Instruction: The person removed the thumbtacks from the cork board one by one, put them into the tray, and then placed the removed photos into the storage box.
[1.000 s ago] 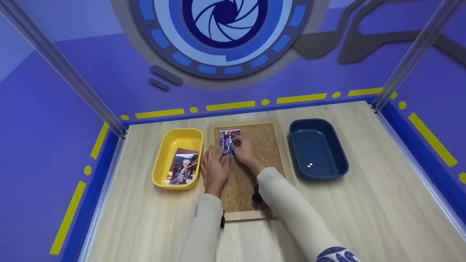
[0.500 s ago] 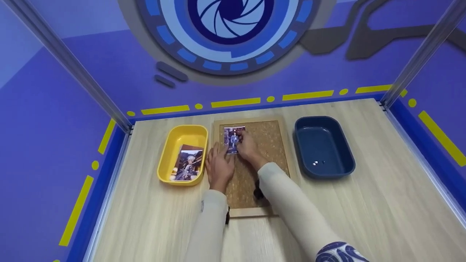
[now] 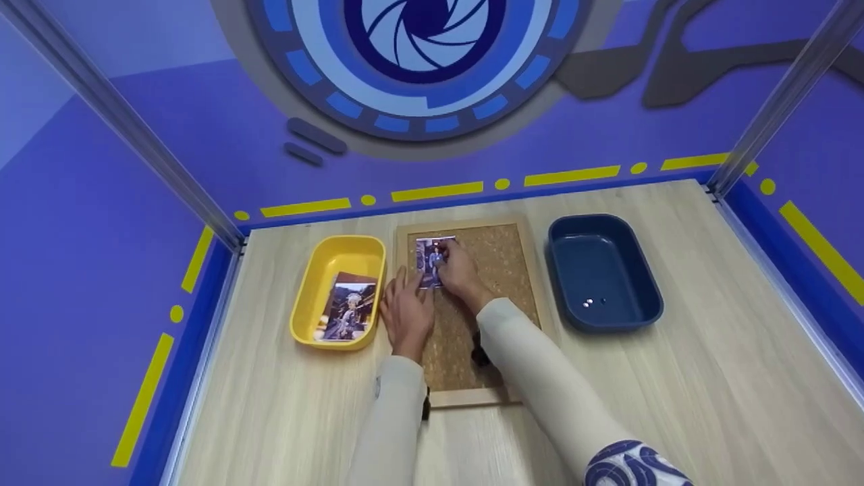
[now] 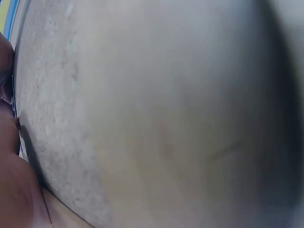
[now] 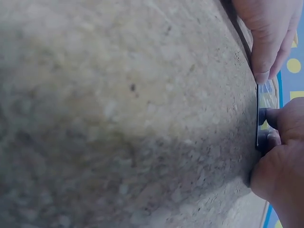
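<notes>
A photo (image 3: 425, 260) lies on the upper left of the cork board (image 3: 486, 270). My left hand (image 3: 409, 314) rests at the photo's lower left corner, its fingers extended over the board's edge. In the right wrist view, fingertips of the left hand (image 5: 268, 42) touch the end of the photo, seen edge-on. My right hand (image 3: 462, 273) has bent fingers at the photo's upper right part; its fingertips (image 5: 271, 116) meet the glossy surface beside dark spots. Whether a small pin sits between them is too unclear to tell. The left wrist view is mostly blurred sleeve and board.
Left of the board stands a yellow tray (image 3: 325, 260) with stacked photos (image 3: 347, 314). A dark blue tray (image 3: 604, 270) on the right holds several tiny shiny pieces (image 3: 589, 302). Purple walls enclose the wooden table (image 3: 702, 324).
The right hand's fingertips have moved slightly up the photo since a second ago. The left hand stays at the lower left corner. The whole head view has shifted a little.
</notes>
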Demonstrator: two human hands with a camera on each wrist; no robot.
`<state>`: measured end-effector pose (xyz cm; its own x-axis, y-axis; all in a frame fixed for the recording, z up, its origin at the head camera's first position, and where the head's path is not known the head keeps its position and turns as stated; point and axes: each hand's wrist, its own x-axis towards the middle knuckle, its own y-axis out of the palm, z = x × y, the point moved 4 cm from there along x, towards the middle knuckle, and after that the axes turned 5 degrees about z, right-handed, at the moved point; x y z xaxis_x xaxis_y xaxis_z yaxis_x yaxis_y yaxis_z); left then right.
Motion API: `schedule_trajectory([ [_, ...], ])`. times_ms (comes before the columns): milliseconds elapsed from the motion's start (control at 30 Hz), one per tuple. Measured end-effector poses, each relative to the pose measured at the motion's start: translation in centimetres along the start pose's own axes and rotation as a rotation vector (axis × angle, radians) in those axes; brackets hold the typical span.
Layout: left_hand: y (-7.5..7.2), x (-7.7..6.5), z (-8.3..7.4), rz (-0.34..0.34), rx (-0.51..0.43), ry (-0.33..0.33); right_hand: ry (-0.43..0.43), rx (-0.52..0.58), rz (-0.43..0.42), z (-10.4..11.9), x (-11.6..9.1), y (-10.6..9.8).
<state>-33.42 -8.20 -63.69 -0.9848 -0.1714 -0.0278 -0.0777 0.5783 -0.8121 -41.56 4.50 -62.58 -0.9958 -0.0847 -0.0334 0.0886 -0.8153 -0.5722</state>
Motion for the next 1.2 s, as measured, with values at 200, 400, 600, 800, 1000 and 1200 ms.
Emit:
schedule_trajectory([
  [200, 0.1, 0.1, 0.1, -0.008, -0.007, 0.019, 0.029, -0.061, 0.013, 0.2, 0.7, 0.0],
  [400, -0.2, 0.1, 0.0, -0.019, 0.004, 0.035, 0.035, -0.046, 0.031, 0.6, 1.0, 0.0],
  [600, -0.4, 0.1, -0.1, -0.014, -0.005, 0.029, 0.023, -0.103, 0.03, 1.1, 1.4, -0.3],
  [800, 0.1, 0.0, 0.3, -0.014, -0.021, 0.022, 0.072, -0.133, 0.088, 1.5, 1.7, -0.4],
  [1000, 0.2, 0.1, 0.3, 0.0, -0.005, 0.014, 0.097, -0.172, 0.1, 1.9, 2.1, -0.5],
  [1200, 0.3, 0.2, 0.1, 0.01, 0.009, 0.017, 0.109, -0.244, 0.138, 1.5, 2.7, 0.2],
])
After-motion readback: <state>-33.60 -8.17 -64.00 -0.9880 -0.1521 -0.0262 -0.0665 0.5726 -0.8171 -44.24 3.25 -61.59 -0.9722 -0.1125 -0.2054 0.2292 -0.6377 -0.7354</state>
